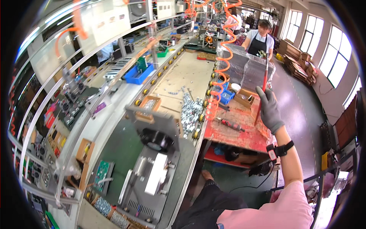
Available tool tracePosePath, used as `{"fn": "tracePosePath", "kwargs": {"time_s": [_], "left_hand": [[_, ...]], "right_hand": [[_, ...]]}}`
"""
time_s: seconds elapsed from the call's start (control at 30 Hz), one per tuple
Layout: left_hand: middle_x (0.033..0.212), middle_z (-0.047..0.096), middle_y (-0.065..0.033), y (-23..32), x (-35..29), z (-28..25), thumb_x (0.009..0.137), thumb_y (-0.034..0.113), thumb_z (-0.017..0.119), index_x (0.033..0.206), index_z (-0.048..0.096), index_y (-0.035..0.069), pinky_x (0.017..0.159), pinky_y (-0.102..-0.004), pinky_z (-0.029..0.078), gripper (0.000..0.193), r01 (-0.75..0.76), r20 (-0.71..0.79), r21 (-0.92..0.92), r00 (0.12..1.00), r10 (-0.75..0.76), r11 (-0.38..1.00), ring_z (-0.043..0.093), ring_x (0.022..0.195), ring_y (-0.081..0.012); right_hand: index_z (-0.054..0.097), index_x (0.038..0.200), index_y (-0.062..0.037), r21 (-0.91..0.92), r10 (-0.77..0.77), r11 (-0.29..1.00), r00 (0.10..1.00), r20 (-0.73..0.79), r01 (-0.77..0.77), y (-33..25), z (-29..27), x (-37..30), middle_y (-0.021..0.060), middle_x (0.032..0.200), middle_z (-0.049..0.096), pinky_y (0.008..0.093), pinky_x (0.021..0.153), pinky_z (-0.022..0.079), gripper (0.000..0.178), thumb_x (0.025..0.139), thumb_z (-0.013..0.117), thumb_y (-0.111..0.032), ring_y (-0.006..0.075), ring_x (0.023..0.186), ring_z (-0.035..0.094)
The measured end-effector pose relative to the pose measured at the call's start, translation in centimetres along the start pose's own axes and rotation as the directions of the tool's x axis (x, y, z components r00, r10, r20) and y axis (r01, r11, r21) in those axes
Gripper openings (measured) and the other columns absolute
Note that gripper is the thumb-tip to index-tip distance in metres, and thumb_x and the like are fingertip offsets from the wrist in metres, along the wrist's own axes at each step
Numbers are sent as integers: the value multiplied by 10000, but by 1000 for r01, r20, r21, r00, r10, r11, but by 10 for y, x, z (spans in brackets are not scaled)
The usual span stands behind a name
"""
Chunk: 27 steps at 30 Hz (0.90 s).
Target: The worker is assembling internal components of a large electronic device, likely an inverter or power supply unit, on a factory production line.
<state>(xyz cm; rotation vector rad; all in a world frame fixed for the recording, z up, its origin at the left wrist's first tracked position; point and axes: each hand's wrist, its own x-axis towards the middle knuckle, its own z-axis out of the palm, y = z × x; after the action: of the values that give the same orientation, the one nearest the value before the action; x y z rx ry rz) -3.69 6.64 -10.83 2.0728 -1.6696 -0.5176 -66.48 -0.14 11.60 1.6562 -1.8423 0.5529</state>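
My right hand, in a grey glove, is raised above the right side of a red workbench. Its fingers are closed around a long, thin red rod-like tool held nearly upright. The rod's exact kind is unclear. A dark strap with a small device circles my right wrist. On the worn red bench below lies a red and black power screwdriver. My left hand is out of the picture. To the left, an opened grey metal housing with a black round part rests on the line.
An orange coiled air hose hangs over the bench. Loose metal parts lie on the conveyor. Blue bins, a cardboard box and wrapped grey stacks stand behind. A co-worker stands beyond them.
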Motion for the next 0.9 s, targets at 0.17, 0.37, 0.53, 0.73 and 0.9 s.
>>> {"fn": "tracePosePath", "kwargs": {"time_s": [0.17, 0.37, 0.53, 0.73, 0.9], "left_hand": [[977, 593, -238, 104, 60, 58, 696, 404, 706, 1026, 591, -16, 791, -465, 484, 547, 114, 27, 108, 993, -117, 988, 587, 899, -408], [1005, 592, -247, 204, 102, 88, 718, 391, 691, 1059, 586, -13, 790, -468, 484, 538, 328, 45, 259, 936, -350, 909, 589, 899, -417], [1028, 591, -254, 244, 112, 89, 737, 380, 679, 1086, 582, -9, 789, -470, 484, 532, 448, 17, 341, 876, -482, 827, 591, 899, -424], [1055, 589, -263, 225, 67, 52, 759, 366, 664, 1119, 577, -6, 789, -473, 483, 525, 563, -23, 402, 794, -607, 722, 593, 899, -433], [1079, 588, -271, 180, -31, -4, 777, 355, 651, 1146, 573, -3, 788, -475, 483, 520, 284, 170, 720, 813, -557, 634, 594, 899, -441]], "right_hand": [[546, 1221, -107, 237, 267, 930, 960, 88, -280, 165, 173, 59, 158, 1110, 520, 412, 815, 466, 443, 790, 542, -2, 377, 987, 548], [640, 1076, -123, 350, 484, 832, 871, -79, -431, 290, 373, 123, 119, 1062, 579, 413, 776, 476, 260, 834, 561, -70, 354, 912, 585], [639, 1077, -111, 443, 515, 784, 854, -74, -435, 343, 470, 144, 138, 1073, 576, 412, 781, 475, 247, 847, 555, -74, 360, 921, 583], [654, 1060, -123, 434, 456, 754, 868, 195, -493, 384, 548, 129, 147, 995, 611, 396, 815, 478, 236, 842, 564, -107, 345, 934, 595], [683, 1010, -87, 94, 417, 899, 901, 116, -428, 379, 555, 99, 87, 935, 661, 446, 1083, 243, 242, 811, 547, -99, 241, 1061, 565]]}}
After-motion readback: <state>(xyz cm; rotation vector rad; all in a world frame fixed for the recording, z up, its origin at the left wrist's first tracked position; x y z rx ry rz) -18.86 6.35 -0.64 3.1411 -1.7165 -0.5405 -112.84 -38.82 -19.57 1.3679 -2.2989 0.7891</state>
